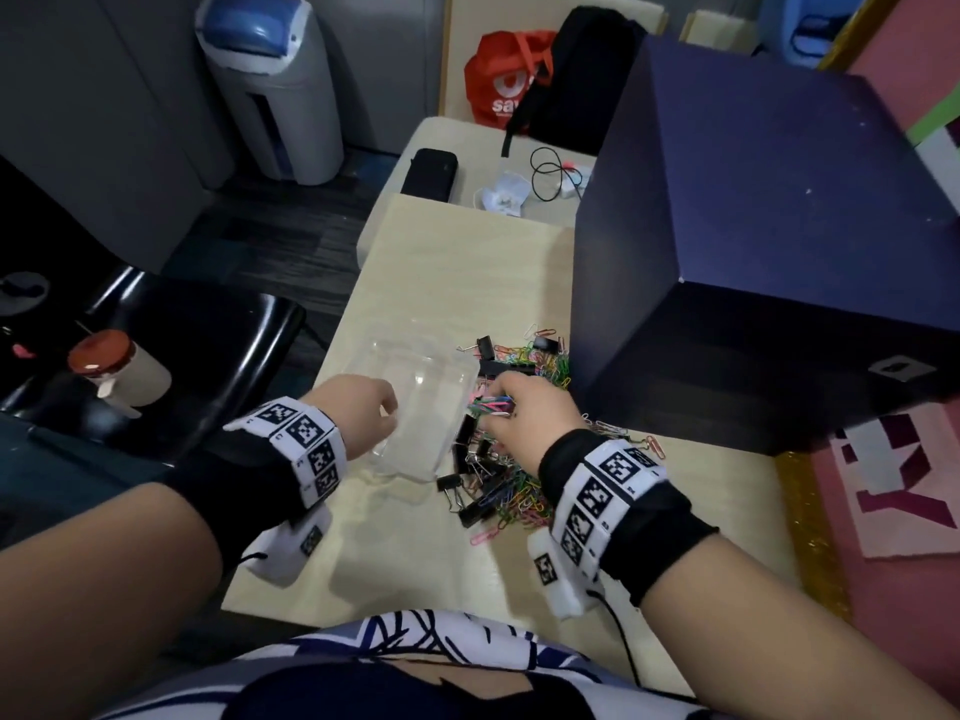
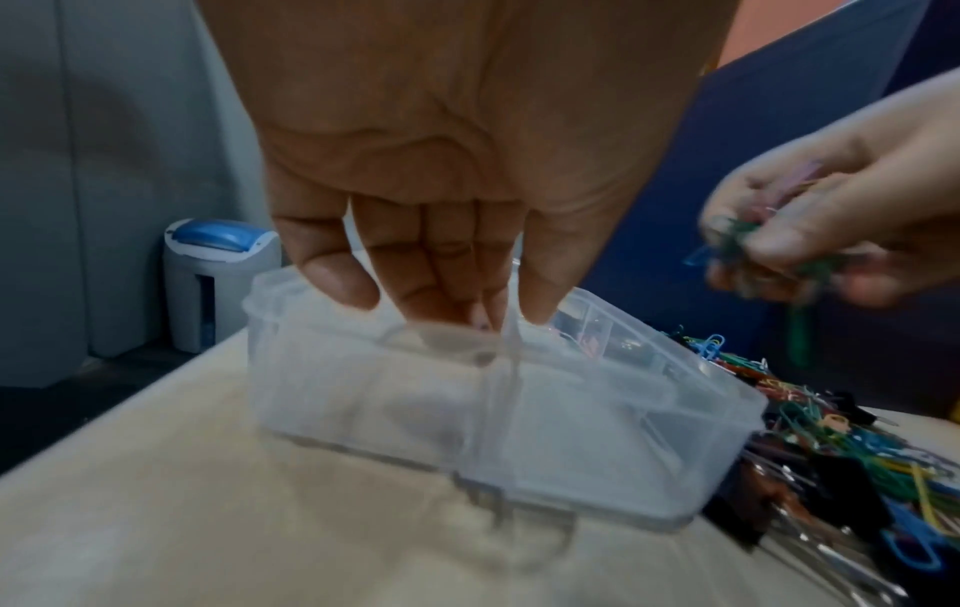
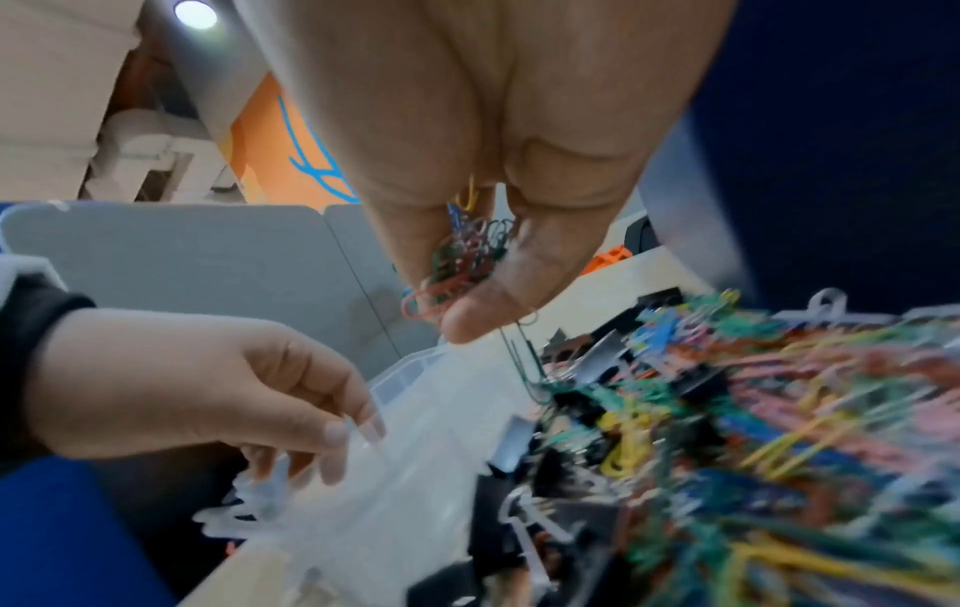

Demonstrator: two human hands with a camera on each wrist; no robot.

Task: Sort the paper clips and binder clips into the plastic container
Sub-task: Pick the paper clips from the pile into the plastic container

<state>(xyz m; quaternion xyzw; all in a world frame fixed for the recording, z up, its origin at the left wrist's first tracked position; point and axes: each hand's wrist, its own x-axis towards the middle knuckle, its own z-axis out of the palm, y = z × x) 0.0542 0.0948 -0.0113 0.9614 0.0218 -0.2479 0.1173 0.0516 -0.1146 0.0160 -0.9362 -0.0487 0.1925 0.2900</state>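
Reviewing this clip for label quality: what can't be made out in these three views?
- Plastic container contents: glare in head view, blur in left wrist view.
- Count of paper clips that the right hand pinches: fingers cover them, all views.
- Binder clips count: partly buried in the pile.
- Left hand fingertips: behind the container wall.

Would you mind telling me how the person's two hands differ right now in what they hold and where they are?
The left hand grips the rim of the clear plastic container, while the right hand pinches a bunch of coloured paper clips. The left hand sits at the container's near left side; the right hand is over the loose pile of clips beside it. Both wear marker-patterned wristbands, and both have curled fingers.
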